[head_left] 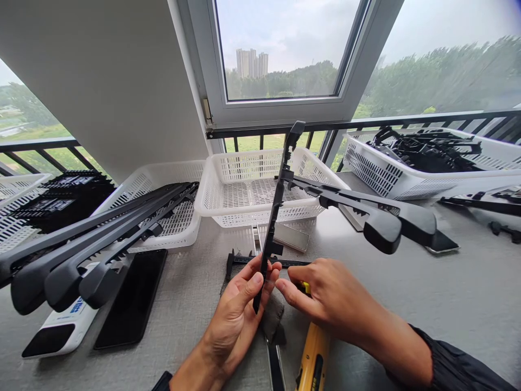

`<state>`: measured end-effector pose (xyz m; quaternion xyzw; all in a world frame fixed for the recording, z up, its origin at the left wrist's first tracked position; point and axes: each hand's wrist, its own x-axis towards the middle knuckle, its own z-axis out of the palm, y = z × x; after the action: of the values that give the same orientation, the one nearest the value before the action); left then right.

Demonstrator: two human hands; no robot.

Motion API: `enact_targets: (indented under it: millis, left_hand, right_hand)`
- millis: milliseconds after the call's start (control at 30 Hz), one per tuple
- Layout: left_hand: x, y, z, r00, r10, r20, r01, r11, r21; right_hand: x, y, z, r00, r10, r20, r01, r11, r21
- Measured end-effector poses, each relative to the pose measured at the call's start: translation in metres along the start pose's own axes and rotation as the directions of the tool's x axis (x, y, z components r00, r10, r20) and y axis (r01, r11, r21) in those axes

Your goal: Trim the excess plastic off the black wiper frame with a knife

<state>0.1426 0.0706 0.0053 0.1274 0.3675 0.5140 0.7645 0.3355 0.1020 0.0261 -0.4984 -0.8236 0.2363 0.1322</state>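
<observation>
My left hand point(238, 309) is closed around the lower end of a long black plastic trim strip point(273, 217). The strip stands nearly upright, with clips and tabs along its edge. Close by on the right, my right hand point(331, 293) has its fingers curled around a small yellow tool point(305, 288). Most of that tool is hidden by the fingers, so its kind is unclear. Below this hand lies a yellow utility knife point(312, 361). Behind the hands rests a dark caliper point(291, 262), partly covered by the left hand. A grey cloth-like piece point(272, 317) sits under the left hand.
A white basket point(260, 212) stands ahead, with trim strips point(382, 228) leaning out rightward. More strips point(93, 244) lie across a left basket point(187, 231). A right basket point(391, 179) holds black parts. A black phone point(132, 298) and a white device point(61, 331) lie left.
</observation>
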Motion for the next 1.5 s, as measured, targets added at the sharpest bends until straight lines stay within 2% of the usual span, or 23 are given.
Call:
enact_targets:
  millis: [267,567,733,1000,1500]
  left_hand:
    - [0.0018,0.001,-0.0022,1.0,0.014,0.009,-0.014,1.0,0.009]
    - [0.0021,0.0024,0.0032,0.993,0.043,0.107,-0.045,0.999,0.021]
    - [0.0017,0.0009,0.0039,0.99,0.066,0.127,-0.067,0.998,0.005]
    - [0.0011,0.0014,0.0034,0.994,0.034,0.106,-0.035,0.999,0.008]
    - [0.0009,0.0003,0.0019,0.996,0.025,0.091,-0.026,0.999,0.019]
  right_hand:
    - [0.0005,-0.001,-0.0008,0.999,0.033,0.028,-0.033,0.999,-0.002]
    - [-0.0022,0.001,-0.0042,1.0,0.02,-0.007,-0.019,0.997,0.07]
    - [-0.0024,0.0002,-0.0076,0.999,0.022,-0.023,-0.019,0.994,0.109]
    - [0.0015,0.0,-0.0022,0.996,0.076,0.043,-0.076,0.997,0.003]
    - [-0.0003,0.0003,-0.0023,0.994,0.097,0.056,-0.096,0.995,-0.017]
